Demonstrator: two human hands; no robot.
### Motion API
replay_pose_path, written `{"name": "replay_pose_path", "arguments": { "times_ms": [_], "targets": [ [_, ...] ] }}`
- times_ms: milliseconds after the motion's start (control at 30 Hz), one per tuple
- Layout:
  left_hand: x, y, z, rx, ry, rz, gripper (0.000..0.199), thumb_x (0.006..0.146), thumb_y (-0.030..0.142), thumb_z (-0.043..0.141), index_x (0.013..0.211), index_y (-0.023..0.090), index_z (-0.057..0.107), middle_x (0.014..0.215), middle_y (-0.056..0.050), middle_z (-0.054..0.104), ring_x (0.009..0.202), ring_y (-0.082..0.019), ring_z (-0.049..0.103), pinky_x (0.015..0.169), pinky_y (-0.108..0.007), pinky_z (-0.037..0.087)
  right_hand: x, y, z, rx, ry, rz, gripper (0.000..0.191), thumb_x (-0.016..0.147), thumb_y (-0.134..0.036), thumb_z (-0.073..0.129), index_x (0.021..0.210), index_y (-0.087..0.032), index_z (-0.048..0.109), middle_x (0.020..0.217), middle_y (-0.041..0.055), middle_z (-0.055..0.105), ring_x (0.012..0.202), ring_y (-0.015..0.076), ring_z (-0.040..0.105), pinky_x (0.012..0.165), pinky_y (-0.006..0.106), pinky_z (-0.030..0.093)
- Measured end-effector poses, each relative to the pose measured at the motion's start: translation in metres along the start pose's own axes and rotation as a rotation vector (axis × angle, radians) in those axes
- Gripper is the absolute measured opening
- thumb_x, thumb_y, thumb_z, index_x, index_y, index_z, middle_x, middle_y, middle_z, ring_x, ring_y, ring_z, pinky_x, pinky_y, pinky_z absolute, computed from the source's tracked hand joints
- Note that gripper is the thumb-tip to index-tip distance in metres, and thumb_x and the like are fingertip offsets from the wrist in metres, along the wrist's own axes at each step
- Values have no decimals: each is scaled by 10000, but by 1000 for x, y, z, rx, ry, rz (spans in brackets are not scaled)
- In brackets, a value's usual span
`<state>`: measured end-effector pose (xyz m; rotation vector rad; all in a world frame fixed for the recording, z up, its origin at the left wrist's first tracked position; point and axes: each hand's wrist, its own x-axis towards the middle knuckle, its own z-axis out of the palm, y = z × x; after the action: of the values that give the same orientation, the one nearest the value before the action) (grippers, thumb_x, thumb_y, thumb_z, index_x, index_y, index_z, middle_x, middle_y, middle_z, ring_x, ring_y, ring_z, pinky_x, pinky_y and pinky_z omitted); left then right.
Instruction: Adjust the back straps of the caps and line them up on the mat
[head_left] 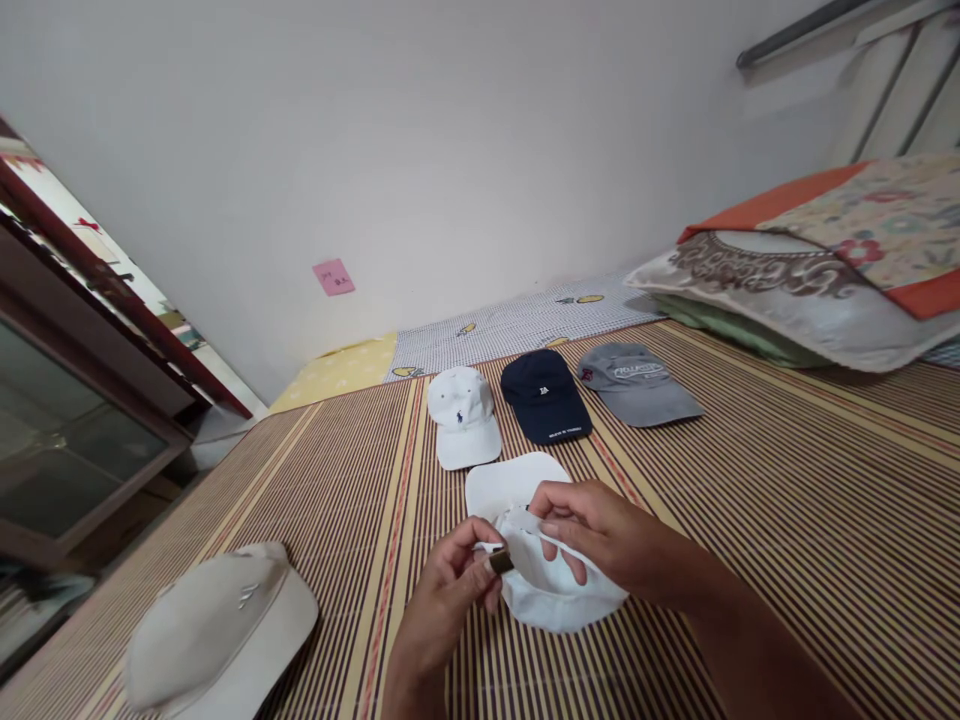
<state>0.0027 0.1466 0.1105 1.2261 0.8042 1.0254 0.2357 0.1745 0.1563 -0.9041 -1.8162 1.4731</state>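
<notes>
A white baseball cap (562, 606) lies on the striped mat in front of me, with its brim (517, 478) pointing away and its open back toward my hands. My left hand (454, 580) is closed on the cap's rear strap, pinching it beside a dark brass-coloured buckle (501, 560). My right hand (600, 525) pinches the strap or rim on the other side between thumb and forefinger, while its other fingers reach down into the cap's opening. The strap's far end is partly hidden by my fingers.
Beyond sit a white cap (459, 405), a navy cap (541, 390) and a grey cap (637, 383) in a row. A beige cap (217, 625) lies at the near left. Pillows (787, 285) are stacked at right. The striped mat (337, 520) reaches a patterned sheet along the wall.
</notes>
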Motion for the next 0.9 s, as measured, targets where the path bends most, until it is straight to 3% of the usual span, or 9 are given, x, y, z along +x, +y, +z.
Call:
{"name": "replay_pose_path", "arguments": {
  "times_ms": [167, 900],
  "targets": [
    [-1, -1, -1, -47, -19, -1, 254, 914, 406, 758, 939, 187, 634, 679, 41, 558, 582, -88, 450, 597, -220, 318, 0, -2, -1, -58, -4, 13, 161, 957, -260, 543, 851, -182, 635, 688, -29, 590, 528, 99, 419, 510, 233, 301],
    [-1, 4, 3, -10, -23, -16, 324, 909, 488, 741, 903, 185, 626, 645, 28, 588, 589, -114, 478, 666, -243, 372, 0, 2, -3, -172, -52, -14, 183, 930, -248, 557, 866, -169, 709, 655, -26, 590, 608, 129, 499, 589, 257, 337]
  ]
}}
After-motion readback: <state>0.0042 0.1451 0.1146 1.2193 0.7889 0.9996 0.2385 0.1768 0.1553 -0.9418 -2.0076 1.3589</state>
